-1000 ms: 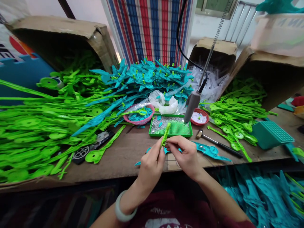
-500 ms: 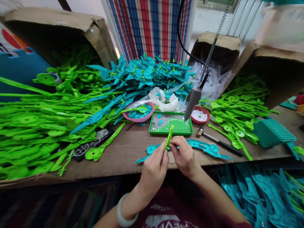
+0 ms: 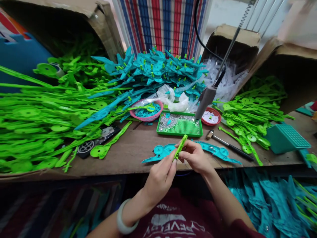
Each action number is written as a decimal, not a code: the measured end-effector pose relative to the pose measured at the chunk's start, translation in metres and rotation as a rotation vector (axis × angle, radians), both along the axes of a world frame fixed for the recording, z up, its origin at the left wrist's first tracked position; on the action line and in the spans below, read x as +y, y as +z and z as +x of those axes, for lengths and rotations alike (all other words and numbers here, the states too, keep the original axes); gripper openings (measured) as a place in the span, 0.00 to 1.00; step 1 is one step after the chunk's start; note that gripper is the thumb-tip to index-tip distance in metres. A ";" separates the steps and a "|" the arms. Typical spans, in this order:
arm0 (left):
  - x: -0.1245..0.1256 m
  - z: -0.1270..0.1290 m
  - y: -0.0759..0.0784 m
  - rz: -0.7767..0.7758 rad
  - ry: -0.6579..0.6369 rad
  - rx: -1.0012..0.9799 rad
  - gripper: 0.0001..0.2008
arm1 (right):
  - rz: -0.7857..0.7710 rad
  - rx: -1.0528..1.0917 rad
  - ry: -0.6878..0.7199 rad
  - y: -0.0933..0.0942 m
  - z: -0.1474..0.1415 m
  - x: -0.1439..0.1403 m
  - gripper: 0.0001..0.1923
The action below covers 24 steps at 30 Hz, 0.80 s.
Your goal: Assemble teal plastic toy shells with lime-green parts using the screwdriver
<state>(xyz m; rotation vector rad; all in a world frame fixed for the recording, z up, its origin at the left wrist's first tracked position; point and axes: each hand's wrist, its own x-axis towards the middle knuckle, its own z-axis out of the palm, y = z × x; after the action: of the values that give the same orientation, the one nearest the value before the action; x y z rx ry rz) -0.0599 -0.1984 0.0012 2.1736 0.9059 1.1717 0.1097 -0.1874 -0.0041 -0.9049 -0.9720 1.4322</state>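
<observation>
Blue, a long strip (image 3: 160, 151) lies on the table (image 3: 135, 148), passing behind both hands as before. The left hand (image 3: 160, 177) pinches the lower end of the green piece (image 3: 181, 146), raised and leaning right. The right hand (image 3: 195, 158) pinches it too, a finger now reaching behind it.

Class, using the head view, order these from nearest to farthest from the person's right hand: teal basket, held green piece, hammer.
1. Held green piece: against the right hand.
2. Hammer: lying to that hand's right.
3. Teal basket: farther right, past the hammer.
</observation>
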 end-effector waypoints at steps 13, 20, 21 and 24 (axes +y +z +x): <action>-0.005 -0.011 -0.004 -0.113 -0.043 -0.093 0.18 | 0.007 -0.121 0.081 0.006 -0.008 0.002 0.18; 0.053 -0.032 -0.005 -0.717 -0.089 -0.166 0.15 | 0.113 -0.349 0.098 0.011 -0.027 0.065 0.19; 0.059 -0.040 -0.004 -0.753 -0.091 -0.179 0.16 | 0.159 -0.411 0.126 0.010 -0.028 0.072 0.18; 0.068 -0.067 0.000 -0.901 -0.017 -0.358 0.20 | 0.343 -0.729 0.094 -0.003 -0.024 0.078 0.17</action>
<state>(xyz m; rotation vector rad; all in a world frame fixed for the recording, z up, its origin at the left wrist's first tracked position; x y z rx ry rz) -0.1264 -0.1303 0.0010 1.2052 0.9881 0.8527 0.0858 -0.1098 -0.0073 -1.1505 -1.7574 0.9564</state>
